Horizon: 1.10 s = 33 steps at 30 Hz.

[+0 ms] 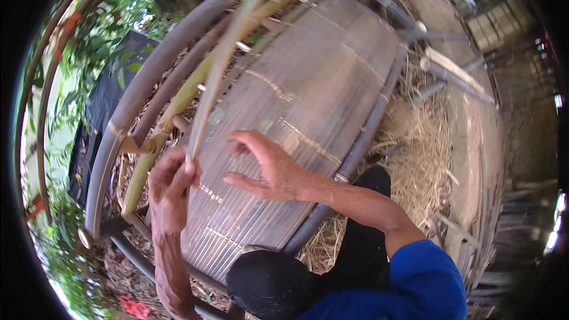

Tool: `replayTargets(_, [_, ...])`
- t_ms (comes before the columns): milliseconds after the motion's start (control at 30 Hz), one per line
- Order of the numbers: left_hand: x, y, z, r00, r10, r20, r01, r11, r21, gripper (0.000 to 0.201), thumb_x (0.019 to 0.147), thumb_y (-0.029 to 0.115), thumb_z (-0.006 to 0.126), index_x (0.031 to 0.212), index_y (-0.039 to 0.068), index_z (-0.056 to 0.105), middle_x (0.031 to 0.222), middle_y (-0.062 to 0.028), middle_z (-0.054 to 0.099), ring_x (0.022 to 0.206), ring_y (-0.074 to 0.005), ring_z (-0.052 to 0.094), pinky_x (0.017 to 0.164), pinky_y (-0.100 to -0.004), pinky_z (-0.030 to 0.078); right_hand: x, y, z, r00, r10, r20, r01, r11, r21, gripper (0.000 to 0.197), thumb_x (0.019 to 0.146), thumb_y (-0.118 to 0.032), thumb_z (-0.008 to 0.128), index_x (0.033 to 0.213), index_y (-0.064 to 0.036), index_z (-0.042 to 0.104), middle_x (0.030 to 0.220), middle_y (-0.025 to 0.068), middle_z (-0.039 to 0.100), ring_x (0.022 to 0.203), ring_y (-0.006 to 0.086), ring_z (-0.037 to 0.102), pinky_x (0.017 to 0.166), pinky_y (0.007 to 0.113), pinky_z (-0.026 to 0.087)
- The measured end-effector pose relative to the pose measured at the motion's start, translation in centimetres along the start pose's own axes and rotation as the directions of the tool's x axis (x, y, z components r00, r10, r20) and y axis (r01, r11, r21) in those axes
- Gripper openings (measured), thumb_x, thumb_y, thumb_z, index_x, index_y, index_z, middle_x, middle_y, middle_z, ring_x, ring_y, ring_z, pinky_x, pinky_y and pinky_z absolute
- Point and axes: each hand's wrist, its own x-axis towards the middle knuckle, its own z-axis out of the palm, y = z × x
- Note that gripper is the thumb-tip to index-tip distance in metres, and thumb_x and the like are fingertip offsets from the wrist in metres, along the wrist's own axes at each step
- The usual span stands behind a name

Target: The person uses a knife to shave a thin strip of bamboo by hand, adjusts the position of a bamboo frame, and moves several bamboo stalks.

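Bamboo strip [214, 80]: long, thin and pale, slanting up and away from the left grip, above the left side of the slatted seat [332, 71].
Left grip [170, 179]: pinching the strip between thumb and fingers, near the seat's left edge.
Right grip [269, 172]: spread, thumb and fingers parted with nothing visible between them, over the seat; whether it touches the slats, I cannot tell.
Strip's free length: may whip or bend, since one pinch low down carries it all, and could knock the green pole [141, 175] or the grey rail [131, 98].
Strip's edges: may cut bare fingers if they are sharp and the strip slides through the pinch.
Seat bindings [311, 141]: could snag the strip if it is dragged low across them.
Black-clad leg [267, 278]: close to the seat's near end, so a dropped strip might strike it.
Strip's far end: cut off at the upper rim; the upper stretch is blurred, so cracks would not show.
Strip's near end: covered by the left grip; how far it runs below is unclear.
Right margin: dim and bent by the lens, its clutter hard to sort.
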Motion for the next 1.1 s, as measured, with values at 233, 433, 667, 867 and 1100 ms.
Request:
replayTargets(233, [9.5,3.7,21.9,0.992,-0.056,0.116,0.088,0.954,-0.288,0.026,0.104,0.005,0.06,0.128,0.001,0.064,0.099,-0.0072,0.067,0.087,-0.014,0.06,0.083,-0.0271,0.049,-7.0,0.4,-8.7,0.938,0.347,-0.001,-0.318,0.862,0.396,0.061,0.106,-0.038,0.059,0.148,-0.0004,0.033,0.109,0.0213,0.065,0.109,0.0294,0.066,0.097,0.04,0.053])
replayTargets(433, [13.1,5.1,35.3,0.997,0.047,0.054,-0.055,0.983,0.175,0.034,0.101,0.01,0.067,0.133,0.001,0.061,0.107,-0.0076,0.068,0.094,-0.0153,0.063,0.091,-0.0282,0.05,-11.6,0.5,-21.6,0.722,0.644,-0.253,-0.446,0.713,0.541,0.031,0.106,-0.029,0.063,0.119,-0.0017,0.059,0.074,0.0015,0.058,0.058,0.0083,0.054,0.047,0.026,0.044])
replayTargets(667, [12.5,7.0,50.0,0.538,0.357,0.763,-0.793,-0.094,0.603,0.062,0.077,0.028,0.089,0.127,0.0,0.066,0.117,-0.0188,0.063,0.115,-0.0333,0.061,0.109,-0.055,0.039,-23.0,5.1,-34.7,0.748,0.383,-0.543,-0.38,0.917,0.123,0.024,0.098,-0.019,0.072,0.111,-0.0007,0.068,0.07,0.0104,0.066,0.052,0.017,0.063,0.044,0.034,0.049])
replayTargets(867, [13.3,2.0,56.7,0.271,-0.414,0.869,-0.937,0.096,0.337,0.026,0.095,0.03,0.072,0.115,0.014,0.072,0.079,-0.002,0.07,0.06,-0.0205,0.064,0.059,-0.0398,0.054,-29.2,6.7,-42.0,0.803,0.368,-0.469,-0.508,0.834,-0.215,0.032,0.09,-0.028,0.079,0.113,-0.0056,0.071,0.087,0.0086,0.073,0.074,0.0214,0.072,0.064,0.034,0.056])
replayTargets(1100, [20.3,-6.0,58.5,0.253,-0.241,0.937,-0.951,0.114,0.287,0.031,0.099,0.023,0.068,0.13,0.019,0.069,0.082,-0.0036,0.075,0.055,-0.0213,0.065,0.046,-0.0375,0.049,-36.2,12.9,-46.7,0.262,0.121,-0.957,-0.745,0.656,-0.121,0.045,0.091,-0.032,0.079,0.124,-0.0063,0.063,0.112,0.0125,0.058,0.101,0.0266,0.056,0.091,0.039,0.047])
